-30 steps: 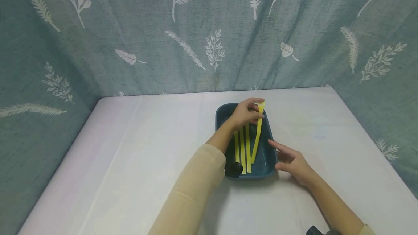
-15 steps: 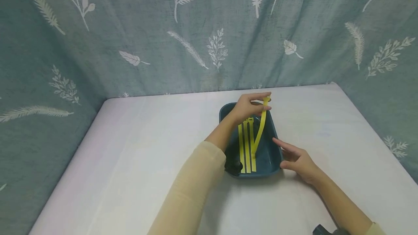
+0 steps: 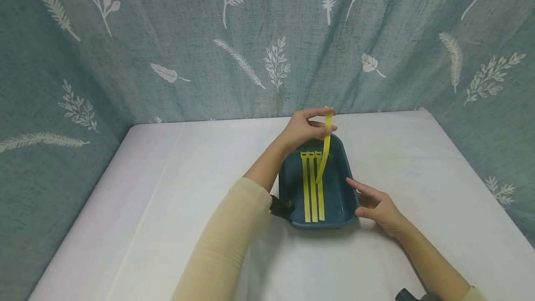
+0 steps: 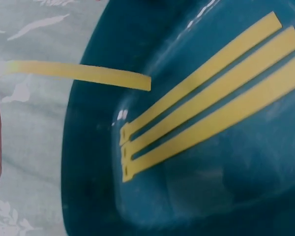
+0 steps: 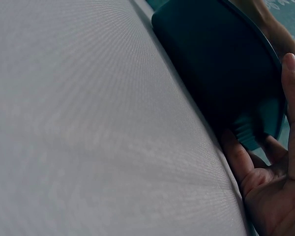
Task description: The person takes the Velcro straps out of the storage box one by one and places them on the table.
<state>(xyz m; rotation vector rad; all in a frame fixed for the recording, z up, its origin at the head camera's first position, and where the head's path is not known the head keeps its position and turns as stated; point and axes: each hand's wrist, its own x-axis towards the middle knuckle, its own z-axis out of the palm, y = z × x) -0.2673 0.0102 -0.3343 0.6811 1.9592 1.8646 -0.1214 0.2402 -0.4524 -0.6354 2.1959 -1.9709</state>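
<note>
My left hand (image 3: 307,129) pinches one end of a yellow hook-and-loop cable tie (image 3: 326,147) above the far side of a dark teal tray (image 3: 340,203). The tie's free end (image 4: 137,81) hangs over the tray in the left wrist view. Inside lie three more yellow cable ties (image 3: 312,185), side by side, their slotted heads (image 4: 126,153) at the tray's far end. My right hand (image 3: 378,210) rests against the outside of the tray's right wall; in the right wrist view its fingers (image 5: 238,157) touch the outer wall (image 5: 221,64).
The tray stands on a white-covered table (image 3: 200,189). A teal leaf-patterned curtain (image 3: 251,73) rises behind the table and along both sides. Black devices (image 3: 282,206) are worn at the wrists.
My left hand has lifted the fourth tie up and away from me, then slightly left, so its lower end has risen from the tray floor. The right hand stays at the tray's side.
</note>
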